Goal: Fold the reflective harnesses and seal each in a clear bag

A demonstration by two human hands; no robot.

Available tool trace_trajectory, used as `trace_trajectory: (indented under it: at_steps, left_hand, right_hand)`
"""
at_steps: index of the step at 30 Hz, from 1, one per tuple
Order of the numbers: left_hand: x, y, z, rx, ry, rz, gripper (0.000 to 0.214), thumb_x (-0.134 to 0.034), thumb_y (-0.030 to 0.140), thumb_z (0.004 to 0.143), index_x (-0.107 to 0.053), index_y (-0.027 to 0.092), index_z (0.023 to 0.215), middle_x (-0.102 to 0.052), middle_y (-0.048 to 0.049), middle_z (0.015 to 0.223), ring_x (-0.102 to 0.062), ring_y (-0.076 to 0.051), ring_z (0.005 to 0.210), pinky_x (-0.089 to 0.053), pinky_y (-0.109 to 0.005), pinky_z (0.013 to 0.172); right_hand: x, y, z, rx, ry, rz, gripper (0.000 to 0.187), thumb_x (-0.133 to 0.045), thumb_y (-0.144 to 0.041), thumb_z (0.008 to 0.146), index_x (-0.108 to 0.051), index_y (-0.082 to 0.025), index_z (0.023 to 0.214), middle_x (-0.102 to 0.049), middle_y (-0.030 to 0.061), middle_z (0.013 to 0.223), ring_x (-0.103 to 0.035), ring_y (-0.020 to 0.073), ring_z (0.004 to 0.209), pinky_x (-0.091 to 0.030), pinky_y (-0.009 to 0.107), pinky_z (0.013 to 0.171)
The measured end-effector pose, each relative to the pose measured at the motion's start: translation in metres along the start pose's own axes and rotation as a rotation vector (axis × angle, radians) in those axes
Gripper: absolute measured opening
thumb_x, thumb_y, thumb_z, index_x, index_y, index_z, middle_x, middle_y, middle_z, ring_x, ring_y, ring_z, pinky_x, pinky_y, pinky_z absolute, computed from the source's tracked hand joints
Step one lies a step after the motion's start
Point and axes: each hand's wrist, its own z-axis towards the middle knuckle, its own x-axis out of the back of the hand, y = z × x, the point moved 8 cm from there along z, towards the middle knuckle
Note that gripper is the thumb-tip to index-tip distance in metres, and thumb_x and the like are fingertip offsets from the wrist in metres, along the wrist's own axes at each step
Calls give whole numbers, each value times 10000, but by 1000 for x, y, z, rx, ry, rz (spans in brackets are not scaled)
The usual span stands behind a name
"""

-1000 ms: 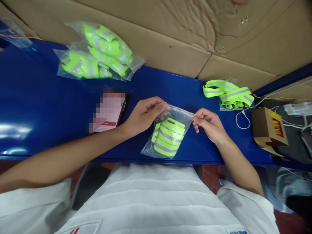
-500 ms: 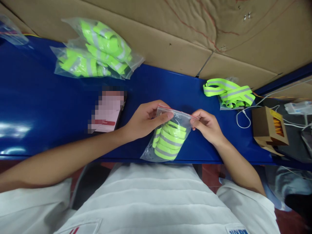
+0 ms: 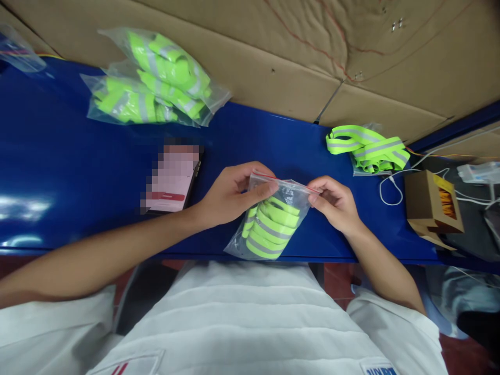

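Note:
A clear zip-lock bag (image 3: 236, 245) with a red strip along its top hangs over the front of the blue table, tilted a little. Inside it lies a coiled neon-yellow reflective strap (image 3: 271, 229) with grey stripes. My left hand (image 3: 238, 192) pinches the bag's top edge near its left corner, thumb in front and fingers behind. At the top right corner, my right hand (image 3: 334, 203) grips the same edge between thumb and curled fingers. Whether the zip is fully closed, I cannot tell.
Several bagged reflective straps (image 3: 164, 83) lie at the back left. A phone (image 3: 172, 179), partly pixelated, rests left of my hands. Loose reflective straps (image 3: 369, 148) sit at the back right, near a white cable (image 3: 390, 200) and an open cardboard box (image 3: 424, 200).
My right hand has shifted very slightly right with the bag's corner. The bag and the strap in it have tilted a little more; my left hand stays about where it was.

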Motion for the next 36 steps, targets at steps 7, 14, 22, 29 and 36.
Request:
trace_trajectory:
  at_steps: [7,14,22,29,36]
  left_hand:
    - [-3,-19,5,110,19,-347,358,-862,484,818,-724,165,900,-759,-38,846,-732,-171,755,-606,-275,712]
    - [-3,-17,6,104,16,-239,374,-847,497,846,-706,158,919,-763,-34,833,-744,-160,723,-631,-261,687]
    - [2,-11,3,75,57,-150,289,-826,440,862,-737,168,893,-770,-31,829,-717,-144,711,-598,-244,675]
    - [3,-7,2,43,56,-73,233,-790,407,893,-743,178,884,-768,-27,841,-690,-129,728,-569,-240,727]
    - [-1,-15,2,64,25,-100,343,-808,499,869,-747,165,923,-753,-34,839,-664,-133,707,-539,-238,662]
  right_hand:
    - [-2,-2,4,-70,-27,7,475,-754,-687,870,-750,-232,1004,-596,-13,684,-514,120,593,-413,259,559]
    - [-5,1,2,-82,-47,-5,405,-788,-611,872,-756,-230,1006,-545,-32,643,-470,110,572,-373,255,540]
    - [-11,-4,-8,-55,-109,-21,284,-786,-496,911,-747,-247,1043,-560,-22,691,-480,118,605,-372,263,561]
    - [-11,-3,-8,-9,-110,-70,236,-764,-453,944,-738,-249,1059,-567,-25,707,-483,113,616,-375,261,582]
    - [-12,-4,-9,-9,-99,-93,267,-755,-488,941,-738,-244,1047,-558,-23,693,-479,120,608,-372,269,569]
